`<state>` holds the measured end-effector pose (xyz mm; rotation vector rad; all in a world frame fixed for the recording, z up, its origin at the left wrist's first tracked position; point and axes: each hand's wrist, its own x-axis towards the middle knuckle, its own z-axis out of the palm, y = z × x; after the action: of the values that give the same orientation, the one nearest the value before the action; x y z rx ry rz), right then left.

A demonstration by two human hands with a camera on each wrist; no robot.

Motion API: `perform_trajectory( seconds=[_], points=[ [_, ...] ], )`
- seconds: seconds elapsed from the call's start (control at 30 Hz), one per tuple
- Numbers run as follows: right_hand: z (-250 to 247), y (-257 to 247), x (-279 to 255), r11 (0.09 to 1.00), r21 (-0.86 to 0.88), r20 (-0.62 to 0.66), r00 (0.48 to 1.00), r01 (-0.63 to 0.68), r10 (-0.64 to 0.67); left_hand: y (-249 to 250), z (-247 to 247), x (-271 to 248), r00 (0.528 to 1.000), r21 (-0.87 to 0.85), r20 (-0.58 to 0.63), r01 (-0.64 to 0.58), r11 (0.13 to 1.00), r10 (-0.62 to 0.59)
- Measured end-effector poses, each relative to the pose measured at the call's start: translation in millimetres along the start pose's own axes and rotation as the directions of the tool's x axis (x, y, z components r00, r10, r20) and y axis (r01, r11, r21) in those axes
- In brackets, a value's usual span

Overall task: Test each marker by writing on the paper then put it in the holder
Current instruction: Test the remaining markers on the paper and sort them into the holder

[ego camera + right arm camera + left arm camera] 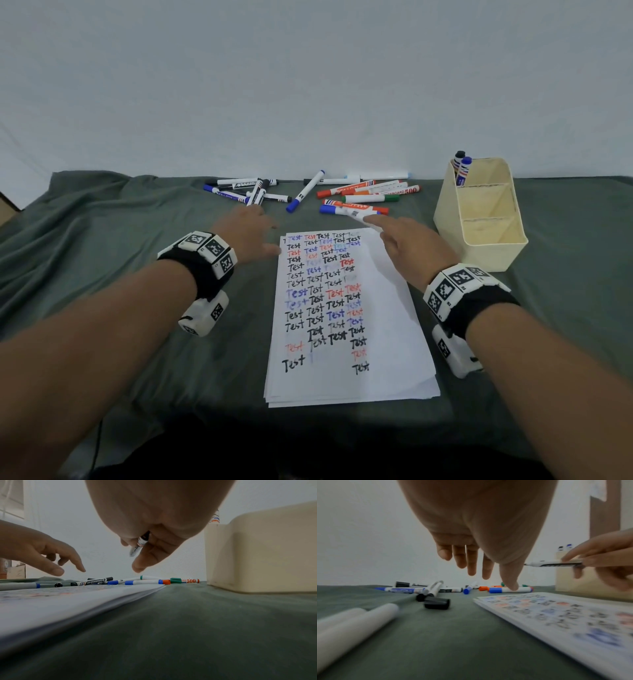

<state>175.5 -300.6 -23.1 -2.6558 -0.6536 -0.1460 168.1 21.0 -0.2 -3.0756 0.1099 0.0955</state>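
Note:
My right hand (411,243) grips an uncapped white marker (553,564) over the top right of the paper (387,308). The marker's tip points left, and its barrel (139,545) runs through my curled fingers. The paper stack is covered in "Test" written in black, blue and red. My left hand (253,229) hovers open beside the paper's upper left corner, fingers spread (471,562), holding nothing, just short of the black and blue markers (246,190). The cream holder (479,219) stands at the right, with two markers (462,168) in its far compartment.
More markers lie along the back of the green cloth (137,274): a blue one (306,195) in the middle, then red, orange and green ones (370,193), and a blue-capped one (329,209) nearest the paper. A pale wall rises right behind them.

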Motion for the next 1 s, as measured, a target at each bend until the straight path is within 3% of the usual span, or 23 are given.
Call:
perform_trajectory(
  seconds=[0.1,0.17,0.27,0.4,0.63,0.73,0.8,0.87,0.93,1.0],
  points=[
    [0.6,2.7,1.8,1.0,-0.013,-0.01,1.0,0.008,-0.008,26.3,2.7,-6.2,0.992,-0.001,-0.037,-0.12,0.993,0.12],
    [-0.2,2.1,2.1,1.0,-0.017,-0.009,1.0,-0.001,0.001,45.8,11.6,-11.6,0.984,-0.02,0.072,-0.165,0.986,0.166],
    [-0.7,1.2,1.6,1.0,-0.007,0.0,1.0,-0.008,0.008,60.5,30.4,-17.7,0.957,-0.057,0.261,-0.115,0.992,0.126],
    [-2.3,-0.1,0.1,0.999,-0.039,0.026,1.0,-0.001,0.002,61.4,45.1,-22.5,0.921,-0.049,0.373,-0.105,0.993,0.115],
    [-12.9,-0.5,0.6,0.998,0.059,-0.108,0.994,0.018,-0.011,62.7,48.7,-23.3,0.914,-0.091,0.388,-0.09,0.992,0.119],
    [-24.0,-1.9,10.6,0.96,0.275,-0.239,0.963,-0.056,0.125,62.5,48.6,-22.8,0.914,-0.106,0.387,-0.085,0.991,0.12],
    [-26.1,-7.3,22.3,0.777,0.617,-0.241,0.91,-0.125,0.338,62.3,48.2,-22.6,0.913,-0.118,0.391,-0.077,0.99,0.117],
    [-22.2,-15.1,33.5,0.432,0.889,-0.098,0.856,-0.154,0.508,62.4,47.8,-23.0,0.912,-0.124,0.394,-0.073,0.99,0.117],
    [-12.6,-19.7,41.8,0.141,0.977,0.053,0.82,-0.161,0.57,62.7,47.1,-23.6,0.912,-0.124,0.394,-0.073,0.99,0.117],
    [1.1,-21.4,45.0,-0.014,0.986,0.144,0.797,-0.168,0.586,63.2,46.5,-24.6,0.91,-0.125,0.398,-0.073,0.989,0.117]
  ],
)
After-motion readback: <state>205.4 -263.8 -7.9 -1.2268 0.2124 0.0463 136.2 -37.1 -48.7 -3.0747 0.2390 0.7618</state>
